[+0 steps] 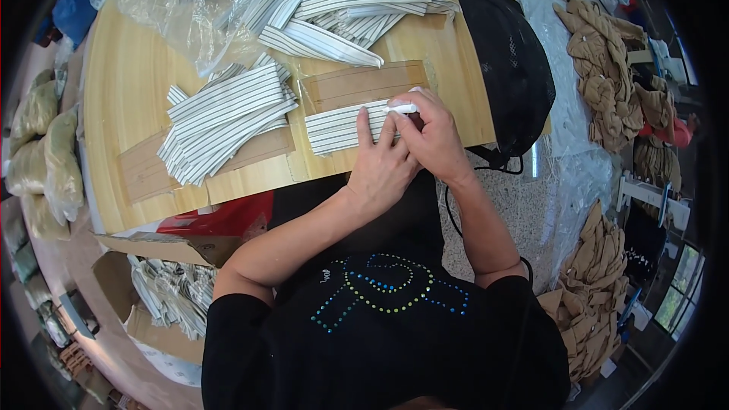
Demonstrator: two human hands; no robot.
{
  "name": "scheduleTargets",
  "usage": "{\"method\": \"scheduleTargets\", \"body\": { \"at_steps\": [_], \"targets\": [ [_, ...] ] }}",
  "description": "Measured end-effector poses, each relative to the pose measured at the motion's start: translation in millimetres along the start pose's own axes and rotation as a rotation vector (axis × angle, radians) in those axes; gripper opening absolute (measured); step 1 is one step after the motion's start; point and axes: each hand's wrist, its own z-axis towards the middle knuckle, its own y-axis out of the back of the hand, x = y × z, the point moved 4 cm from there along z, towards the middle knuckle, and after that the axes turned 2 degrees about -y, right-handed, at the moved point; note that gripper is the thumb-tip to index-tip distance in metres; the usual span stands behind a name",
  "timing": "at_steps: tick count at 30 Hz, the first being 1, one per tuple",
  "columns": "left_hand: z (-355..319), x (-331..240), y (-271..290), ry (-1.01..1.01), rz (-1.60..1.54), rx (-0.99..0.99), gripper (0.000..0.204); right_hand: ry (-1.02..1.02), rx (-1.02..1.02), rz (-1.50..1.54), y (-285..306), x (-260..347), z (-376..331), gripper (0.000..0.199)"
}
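A striped white fabric strip (331, 130) lies flat near the table's front edge, against a brown cardboard piece (353, 85) with lines on it. My left hand (380, 169) rests on the strip with fingers stretched out, pressing it down. Just to its right, my right hand (435, 140) is closed around a short white pen-like stick (402, 108), held over the strip's upper right part. The stick's exact kind is unclear, and the strip's right end is hidden under my hands. A stack of similar striped strips (228, 118) sits to the left.
More striped strips (364, 0) heap at the far side, partly under clear plastic (190, 7). Another cardboard piece (144, 167) lies beneath the left stack. A black mesh-covered object (507, 68) borders the table's right edge. Below left stands an open carton (144, 326) of striped fabric.
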Motion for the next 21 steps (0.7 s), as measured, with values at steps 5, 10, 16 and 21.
{"method": "scheduleTargets", "body": {
  "at_steps": [5,10,16,21],
  "targets": [
    [-0.7,-0.2,-1.5,0.003,-0.016,-0.021,0.039,0.016,-0.05,0.095,-3.0,-1.2,0.4,0.014],
    [-1.2,0.4,-1.2,0.005,-0.003,-0.006,0.039,0.058,-0.037,-0.004,-3.9,2.7,3.1,0.015],
    [-4.3,0.5,-9.7,0.019,0.017,-0.001,0.041,-0.16,-0.032,0.101,-16.2,14.6,6.0,0.015],
    [2.5,6.3,-20.4,0.114,-0.137,0.03,0.044,0.162,0.065,-0.05,-29.6,28.4,15.8,0.016]
  ]
}}
